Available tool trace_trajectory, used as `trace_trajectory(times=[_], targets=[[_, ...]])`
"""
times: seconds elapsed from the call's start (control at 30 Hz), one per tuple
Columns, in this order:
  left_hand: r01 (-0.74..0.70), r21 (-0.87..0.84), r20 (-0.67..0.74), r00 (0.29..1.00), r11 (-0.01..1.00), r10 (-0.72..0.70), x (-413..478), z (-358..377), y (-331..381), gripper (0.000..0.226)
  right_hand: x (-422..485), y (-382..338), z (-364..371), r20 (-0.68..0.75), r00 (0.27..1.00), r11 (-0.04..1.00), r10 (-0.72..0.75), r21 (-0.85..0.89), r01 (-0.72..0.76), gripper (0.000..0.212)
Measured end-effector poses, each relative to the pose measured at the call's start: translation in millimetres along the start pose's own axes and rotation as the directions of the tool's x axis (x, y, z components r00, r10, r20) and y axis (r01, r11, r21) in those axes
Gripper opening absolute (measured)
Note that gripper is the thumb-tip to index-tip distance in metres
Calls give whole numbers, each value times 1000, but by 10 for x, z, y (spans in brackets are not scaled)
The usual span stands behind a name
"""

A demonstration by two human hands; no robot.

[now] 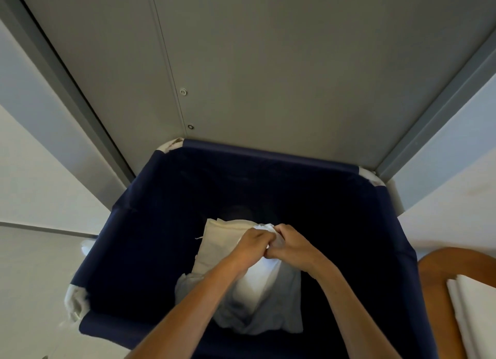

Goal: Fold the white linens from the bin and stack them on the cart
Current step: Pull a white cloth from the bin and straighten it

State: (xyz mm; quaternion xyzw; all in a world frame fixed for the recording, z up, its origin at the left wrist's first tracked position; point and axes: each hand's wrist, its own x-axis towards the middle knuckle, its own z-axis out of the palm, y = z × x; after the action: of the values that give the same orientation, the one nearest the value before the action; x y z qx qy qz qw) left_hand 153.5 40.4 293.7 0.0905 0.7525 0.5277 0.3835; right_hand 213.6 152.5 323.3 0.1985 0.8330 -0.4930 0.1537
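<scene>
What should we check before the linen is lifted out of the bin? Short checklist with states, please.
1. Left hand grips the white linen at its bunched top: ok.
2. Right hand grips the same bunch, right beside the left hand: ok.
3. Linen out of the bin: not ok, its lower part hangs inside.
4. Cream cloth separate from the gripped linen: cannot tell, the two overlap under the hands.
5. Linen's corners found for folding: cannot tell, the fabric is bunched.
6. Cart at the right, holding a folded stack: ok.
</scene>
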Motion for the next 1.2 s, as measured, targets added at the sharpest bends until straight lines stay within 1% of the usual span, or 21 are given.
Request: trace_trajectory(times=[0.07, 0.13, 0.2, 0.27, 0.3, 0.33, 0.37, 0.4, 0.43, 0.47, 0.53, 0.7, 0.77, 0.8, 0.93, 1.1, 1.2], targets=[[-19, 32, -12, 1000, 999, 19, -8, 48, 35, 47, 34, 52, 12, -69, 996, 987, -49, -158, 38, 29], [-66, 48, 13, 998, 997, 66, -30, 51, 62, 48, 54, 93, 2, -136, 985, 970, -102, -234, 68, 24], [-87, -16, -14, 996, 996, 87, -48, -30, 64, 30, 52, 117, -66, -151, 981, 971, -123, -222, 87, 18], [-83, -152, -109, 992, 985, 67, -20, -142, 23, 18, 23, 138, -158, -136, 979, 964, -153, -237, 117, 13], [-95, -160, -135, 988, 982, 74, 4, -189, -7, 13, 13, 147, -192, -123, 977, 956, -175, -257, 138, 11], [-112, -78, -135, 986, 991, 101, 28, -225, -35, 10, 6, 154, -217, -116, 973, 950, -199, -265, 162, 8], [-138, 44, -104, 984, 989, 142, 47, -247, -53, 13, 5, 164, -231, -115, 969, 948, -218, -261, 182, 6], [-167, 158, -52, 983, 973, 177, 70, -254, -69, 19, 8, 162, -242, -116, 963, 947, -243, -244, 210, 3], [-196, 241, -4, 979, 950, 203, 79, -251, -64, 23, 10, 155, -246, -119, 955, 944, -273, -225, 242, 6], [-208, 288, 29, 978, 935, 208, 90, -244, -56, 23, 11, 150, -253, -122, 946, 940, -299, -211, 269, 12], [-198, 319, 62, 980, 927, 189, 129, -239, -51, 20, 19, 156, -267, -146, 935, 936, -322, -196, 292, 20], [-161, 306, 108, 985, 938, 134, 137, -245, -39, 25, 22, 171, -263, -236, 919, 943, -316, -181, 278, 12], [-165, 338, 121, 984, 927, 132, 131, -235, -60, 17, 25, 165, -259, -233, 919, 942, -317, -187, 278, 11], [-160, 342, 127, 984, 926, 123, 125, -232, -76, 17, 24, 156, -254, -223, 922, 943, -316, -186, 278, 11], [-133, 322, 135, 986, 937, 94, 108, -257, -132, 26, 18, 142, -197, -211, 931, 948, -297, -180, 262, 13], [-116, 306, 182, 981, 945, 61, 182, -345, -167, 27, 36, 155, -111, -234, 945, 967, -228, -166, 192, 13], [-99, 290, 198, 979, 952, 42, 282, -394, -195, 26, 134, 144, -68, -250, 948, 977, -196, -139, 165, 17]])
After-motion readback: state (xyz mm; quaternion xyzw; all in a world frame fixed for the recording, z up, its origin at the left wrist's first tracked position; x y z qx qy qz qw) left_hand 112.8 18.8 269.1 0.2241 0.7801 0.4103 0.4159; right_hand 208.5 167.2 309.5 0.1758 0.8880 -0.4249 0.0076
